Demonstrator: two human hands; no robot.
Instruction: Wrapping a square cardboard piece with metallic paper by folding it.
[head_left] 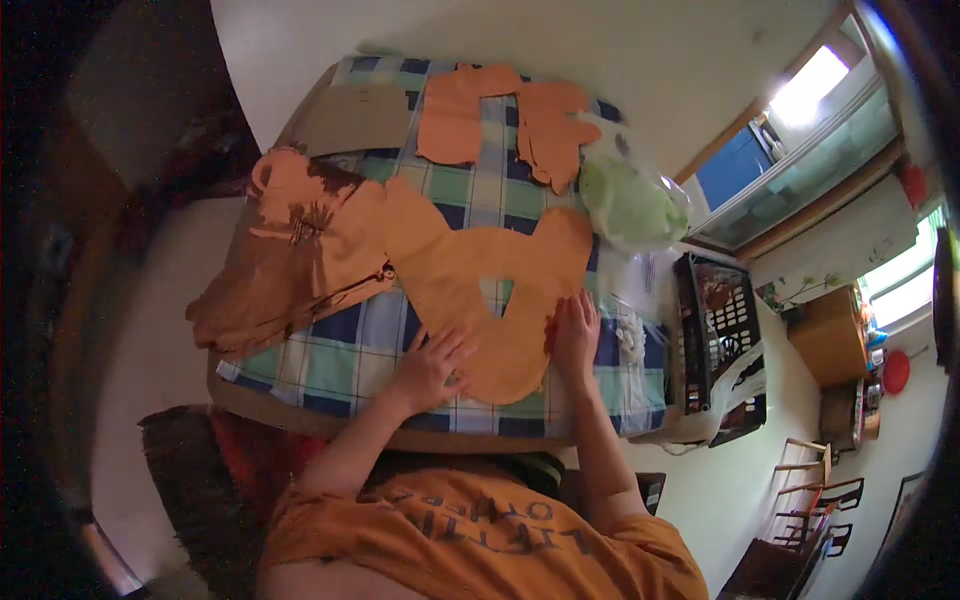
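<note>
A large flat orange fabric piece (495, 345) lies on the checkered cloth in front of me, with two wide arms reaching away and a small gap in its middle where the cloth shows through. My left hand (436, 368) rests on its lower left edge, fingers spread. At the right edge, my right hand (575, 338) lies with its fingers stretched out along the border. To the left, a crumpled heap of orange-brown fabric (285, 265) touches the piece's left arm. Two more orange cut pieces, one squarish (449, 125) and one irregular (553, 125), lie farther back.
The blue, green and white checkered cloth (315, 365) covers a bed-like surface. A flat brown board (352, 118) sits at the far left. Green-and-white stuff in clear plastic (632, 205) lies at the far right, and a black crate (715, 340) stands beside the right edge.
</note>
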